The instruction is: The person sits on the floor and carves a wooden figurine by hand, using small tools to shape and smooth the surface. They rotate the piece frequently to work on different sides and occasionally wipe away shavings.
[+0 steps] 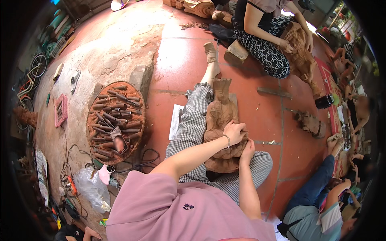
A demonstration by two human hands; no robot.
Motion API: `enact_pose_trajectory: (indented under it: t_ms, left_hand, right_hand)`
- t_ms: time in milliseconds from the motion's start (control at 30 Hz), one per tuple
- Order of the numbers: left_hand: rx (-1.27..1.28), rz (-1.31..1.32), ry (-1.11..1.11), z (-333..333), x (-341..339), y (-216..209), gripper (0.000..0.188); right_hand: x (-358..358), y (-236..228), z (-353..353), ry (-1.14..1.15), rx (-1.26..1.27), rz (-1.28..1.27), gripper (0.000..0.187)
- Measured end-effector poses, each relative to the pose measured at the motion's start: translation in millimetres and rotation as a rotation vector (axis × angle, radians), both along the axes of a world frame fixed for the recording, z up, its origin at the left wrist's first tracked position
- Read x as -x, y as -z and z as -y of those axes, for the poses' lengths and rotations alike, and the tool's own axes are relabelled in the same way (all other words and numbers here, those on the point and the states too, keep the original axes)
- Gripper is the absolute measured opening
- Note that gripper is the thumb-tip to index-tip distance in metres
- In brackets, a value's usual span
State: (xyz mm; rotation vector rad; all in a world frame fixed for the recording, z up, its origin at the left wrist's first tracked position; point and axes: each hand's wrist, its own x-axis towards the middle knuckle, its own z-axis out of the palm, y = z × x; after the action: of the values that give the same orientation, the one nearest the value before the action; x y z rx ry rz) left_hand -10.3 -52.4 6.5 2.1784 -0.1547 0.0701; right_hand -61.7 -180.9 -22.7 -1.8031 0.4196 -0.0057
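Observation:
A brown carved wooden statue of a seated figure (217,120) lies in my lap against my checked trouser leg, its narrow top pointing away from me. Across its lower middle rests my left hand (234,133), curled closed against the carving. My right hand (247,152) is closed at the statue's right side, just below the left one, its fingers pressed together. Whatever is pinched between the fingers of either hand is too small or hidden to make out. The statue's rounded base (222,165) shows below my left forearm.
To the left, a round tray (91,120) holds many carving tools and a phone (119,141). Nearby are a pink basket (61,110), plastic bag (90,186) and cables. Ahead right, another person handles a carving (299,52); wood blocks (236,52) and a jar (324,101) stand around.

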Motion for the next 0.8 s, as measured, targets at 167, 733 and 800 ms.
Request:
enact_pose_trajectory:
  t_ms: [167, 733, 800]
  left_hand:
    - [-0.097, -0.135, -0.045, 8.4, -18.2, 0.2, 0.015]
    - [-0.146, -0.219, -0.152, 17.5, -28.7, 2.2, 0.019]
    - [-0.183, -0.206, -0.127, 17.7, -28.2, 0.9, 0.018]
  right_hand:
    - [-0.9, 10.4, 2.2, -0.02, 0.01, 0.046, 0.037]
    - [-0.8, 5.0, -1.3, -0.016, 0.016, 0.025, 0.037]
    - [-1.3, 2.6, -1.9, -0.014, -0.001, 0.019, 0.037]
